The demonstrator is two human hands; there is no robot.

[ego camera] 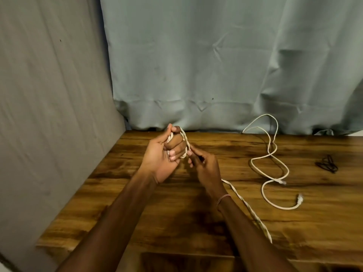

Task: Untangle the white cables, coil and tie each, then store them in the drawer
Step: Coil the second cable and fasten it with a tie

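A: Two hands busy, then?
B: On my feed, yes. The left hand point(163, 157) curls round loops of a twisted white cable point(241, 199) wound over its fingers point(173, 146); how many loops, I cannot tell. The right hand point(205, 165) pinches that same strand just beside them.
A: Its tail?
B: It runs under the right wrist and off the wooden table point(137, 193) at its near edge. A smooth white cable point(286, 208) snakes loose, well right of both hands.

Wooden table point(137, 193), grey-green curtain point(196, 65) behind
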